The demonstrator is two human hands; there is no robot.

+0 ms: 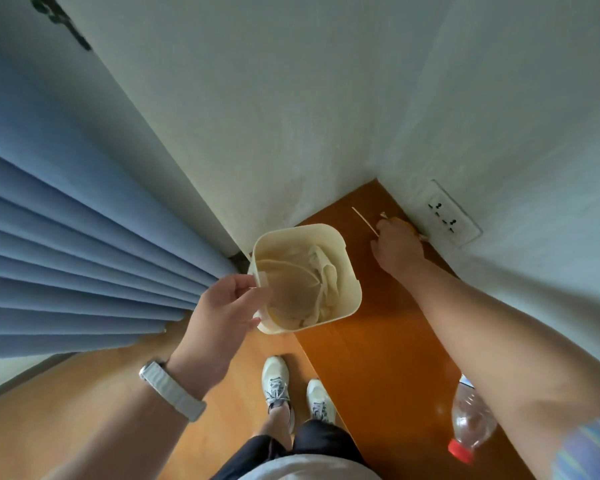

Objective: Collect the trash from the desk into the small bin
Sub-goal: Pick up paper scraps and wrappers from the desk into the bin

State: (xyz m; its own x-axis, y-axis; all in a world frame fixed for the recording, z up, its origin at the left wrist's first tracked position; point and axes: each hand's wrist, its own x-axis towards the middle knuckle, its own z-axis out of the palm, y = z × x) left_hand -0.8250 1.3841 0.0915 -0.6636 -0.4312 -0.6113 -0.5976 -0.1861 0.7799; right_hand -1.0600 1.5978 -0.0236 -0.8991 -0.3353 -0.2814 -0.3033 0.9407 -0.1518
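Held by its near rim at the left edge of the glossy orange-brown wooden desk [378,344], the small cream plastic bin [343,268] is kept partly over the desk edge, probably so that trash can be dropped or swept straight in. The left hand [222,306] is closed on that rim, thumb inside and fingers curled outside. Crumpled white paper [321,282] is already lying in the bin.

At the far corner of the desk, the right hand [394,247] is laid palm down over some small yellowish scraps [404,223], with a thin pale wooden stick [364,221] just beside its fingers. Its fingers are bent loosely; whether anything is actually gripped cannot be told, as the underside is hidden. A white wall socket [451,216] is seen just behind it.

A clear plastic bottle with a red cap [471,420] is lying on its side at the near end of the desk, well apart from the bin and not yet collected.
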